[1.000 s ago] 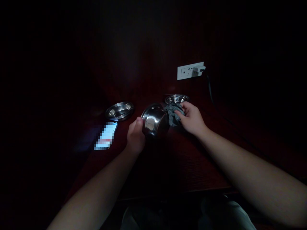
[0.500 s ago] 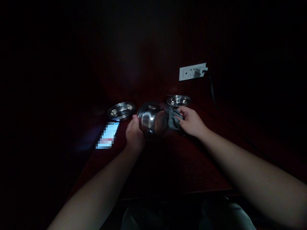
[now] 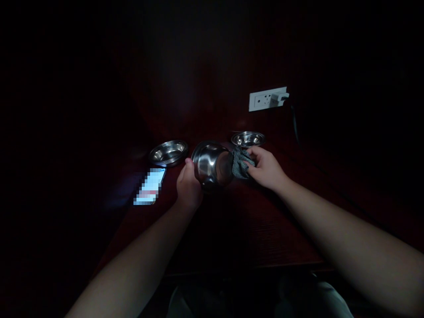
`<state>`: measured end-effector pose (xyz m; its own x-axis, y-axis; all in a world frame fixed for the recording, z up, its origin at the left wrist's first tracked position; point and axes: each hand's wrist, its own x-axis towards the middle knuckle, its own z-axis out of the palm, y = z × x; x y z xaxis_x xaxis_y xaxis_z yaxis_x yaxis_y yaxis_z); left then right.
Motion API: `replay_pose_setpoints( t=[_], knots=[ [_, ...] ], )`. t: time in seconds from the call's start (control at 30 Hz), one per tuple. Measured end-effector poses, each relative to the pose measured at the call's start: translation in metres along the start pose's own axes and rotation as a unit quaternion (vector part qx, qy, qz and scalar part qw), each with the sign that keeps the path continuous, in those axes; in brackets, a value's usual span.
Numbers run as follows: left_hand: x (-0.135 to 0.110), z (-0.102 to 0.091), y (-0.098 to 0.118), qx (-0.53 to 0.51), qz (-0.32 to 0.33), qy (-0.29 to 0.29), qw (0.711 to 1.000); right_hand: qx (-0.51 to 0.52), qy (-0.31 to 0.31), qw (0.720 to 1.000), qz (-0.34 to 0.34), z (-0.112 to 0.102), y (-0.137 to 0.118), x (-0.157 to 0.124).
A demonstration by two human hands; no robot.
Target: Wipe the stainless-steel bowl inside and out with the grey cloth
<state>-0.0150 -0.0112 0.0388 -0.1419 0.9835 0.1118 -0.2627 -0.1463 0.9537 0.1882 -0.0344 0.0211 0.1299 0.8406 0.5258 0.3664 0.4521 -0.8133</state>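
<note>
A shiny metal bowl (image 3: pixel 208 164) is tipped on its side above the dark red table, its base turned to the right. My left hand (image 3: pixel 190 186) grips it at the rim, thumb up; the other fingers are hidden behind the bowl. In my right hand (image 3: pixel 267 167) a grey-green cloth (image 3: pixel 241 162) is bunched between thumb and fingers. The cloth is right beside the bowl's base; whether it touches is hard to make out in the dim light.
Stacked metal dishes (image 3: pixel 168 153) stand at the back left, and more metal dishes (image 3: pixel 247 139) at the back right. A lit phone (image 3: pixel 150 186) lies near the table's left edge. On the wall is a socket (image 3: pixel 267 99) with a plug and hanging cable (image 3: pixel 294 126).
Both hands, the bowl and the cloth keep nearly the same pose. The whole view has shifted slightly, and the bowl sits a touch further right.
</note>
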Motion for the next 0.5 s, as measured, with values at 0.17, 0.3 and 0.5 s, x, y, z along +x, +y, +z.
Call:
replay_pose_setpoints(
  t=[0.17, 0.3, 0.5],
  knots=[
    [-0.002, 0.002, -0.002, -0.011, -0.015, -0.001, 1.000, -0.045, 0.003, 0.998, -0.035, -0.001, -0.002, 0.000],
    [-0.002, 0.000, -0.003, 0.016, -0.007, -0.005, 1.000, -0.045, -0.002, 0.998, -0.045, 0.000, -0.007, -0.001],
    [0.000, -0.003, -0.007, 0.048, -0.009, -0.004, 0.999, -0.038, -0.052, 0.997, -0.033, 0.000, -0.012, -0.005]
  ],
)
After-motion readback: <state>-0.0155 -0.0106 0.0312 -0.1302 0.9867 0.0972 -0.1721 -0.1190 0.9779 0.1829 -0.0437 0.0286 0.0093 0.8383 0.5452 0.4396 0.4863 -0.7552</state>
